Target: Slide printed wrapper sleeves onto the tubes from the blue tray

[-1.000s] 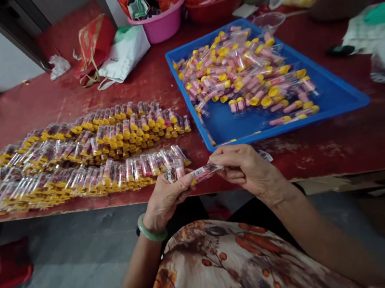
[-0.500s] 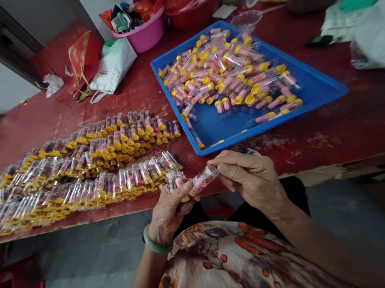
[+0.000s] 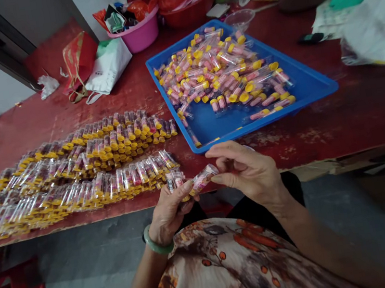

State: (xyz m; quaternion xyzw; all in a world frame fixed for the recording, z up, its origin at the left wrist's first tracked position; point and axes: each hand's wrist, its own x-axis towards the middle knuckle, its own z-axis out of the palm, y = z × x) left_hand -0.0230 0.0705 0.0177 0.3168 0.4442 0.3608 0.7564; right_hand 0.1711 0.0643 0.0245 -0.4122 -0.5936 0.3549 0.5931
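Your right hand (image 3: 246,172) is easing its pinch: half a second ago its thumb and index finger were meeting at the far end of the clear tube (image 3: 202,180), and now the index finger is lifting away, leaving a gap above that end while the thumb is lying right beside it; whether the thumb is touching, you cannot tell from here. Your left hand (image 3: 169,206) is staying clamped on the tube near its yellow end, and is also gripping a small bunch of tubes (image 3: 176,180) that are standing more upright next to it. The tube itself is lying tilted between your two hands, just past the near edge of the red surface (image 3: 322,131), with its free end pointing up and to the right. That loosening is probably leaving its weight to your left hand alone, so the left grip is seemingly doing the steadying. Beyond your hands, the blue tray (image 3: 327,87) is holding a loose heap of tubes (image 3: 217,69), lying every which way, while the stacked rows (image 3: 86,192) are resting to the left of it, nearest row just beside your left hand, yellow caps mostly facing you.
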